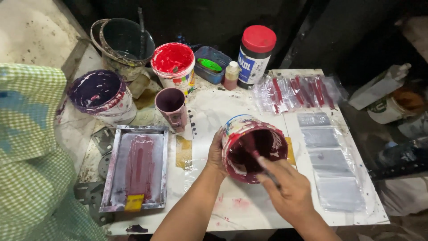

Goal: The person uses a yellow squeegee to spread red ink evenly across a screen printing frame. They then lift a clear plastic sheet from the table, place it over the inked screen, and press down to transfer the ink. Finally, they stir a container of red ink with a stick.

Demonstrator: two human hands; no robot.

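Gripping the dark-red paint tub (253, 148) from its near-left side, left hand (217, 154) has fingers wrapped round the wall; fingertips hidden behind the tub, so only the thumb side shows. Tub sits tilted toward the camera on the white table (232, 207), centre of it. Right hand (287, 189), just in front of the tub, is clenched on a thin stir stick (263, 165); stick's lower end goes down into the paint, tip not visible, upper end lost under the fingers. Left of the tub: framed screen (136, 167) with a maroon smear and a yellow squeegee (134, 202) at its near end. Behind the tub: small mauve cup (171, 107), red-paint tub (174, 64), purple tub (100, 94), dark bucket (125, 42), red-lidded jar (255, 53). Right of the tub: clear plastic sleeves (327, 160), contents hard to read. Far left, green checked cloth (29, 147) cut off by the frame edge.
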